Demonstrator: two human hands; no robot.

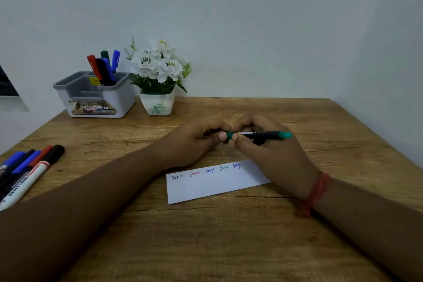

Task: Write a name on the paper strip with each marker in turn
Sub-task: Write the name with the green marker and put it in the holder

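Observation:
A white paper strip (212, 184) lies on the wooden table (206, 236), with the same name written on it several times in black, red, blue and green. Above it both hands hold a black marker with teal-green ends (263, 134), lying level. My right hand (270, 151) grips its barrel. My left hand (196, 142) pinches the left end, where the cap sits. Whether the cap is on or coming off cannot be told. My right hand covers the strip's right end.
Several capped markers (25, 171) lie at the table's left edge. A grey and white organiser (98, 96) with more markers (104, 67) stands at the back left, beside a white pot of white flowers (158, 80). A wall rises right behind the table.

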